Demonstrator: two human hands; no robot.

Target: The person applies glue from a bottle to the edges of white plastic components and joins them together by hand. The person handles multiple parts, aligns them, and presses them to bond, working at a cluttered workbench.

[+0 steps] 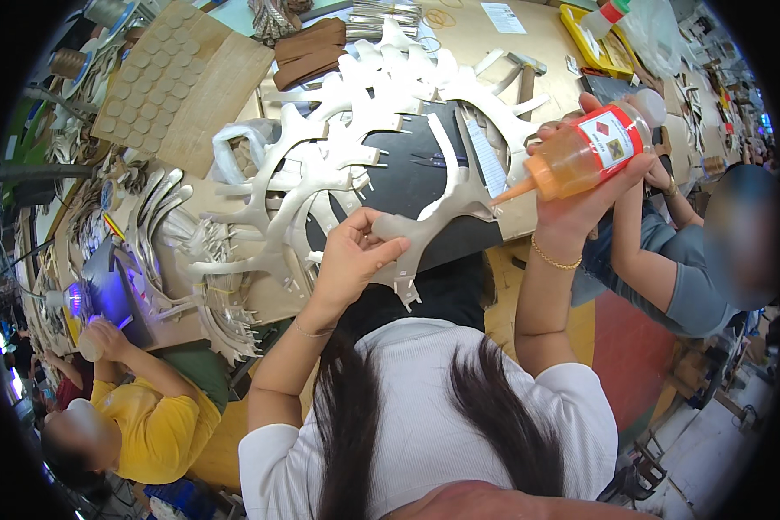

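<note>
Pinched between the thumb and fingers of my left hand [348,263] is a pale, branched shoe-upper piece [419,229], its arms spreading up and down. My right hand [578,206] is closed around a squeeze bottle [572,163] of amber liquid with an orange cap and a red-and-white label. The bottle is tilted, and its orange nozzle [516,191] points down-left at the right end of the piece. Whether tip and piece touch, I cannot tell. Beneath the held piece lies a black board [407,186]. Many similar pale pieces [273,195] overlap around the board's left and far sides.
A hammer [526,78] and brown sheets [312,50] lie at the back. A board with round discs [160,78] stands far left, a yellow tray [581,35] far right. One person in yellow [160,425] sits left; another in grey-blue [667,269] sits right.
</note>
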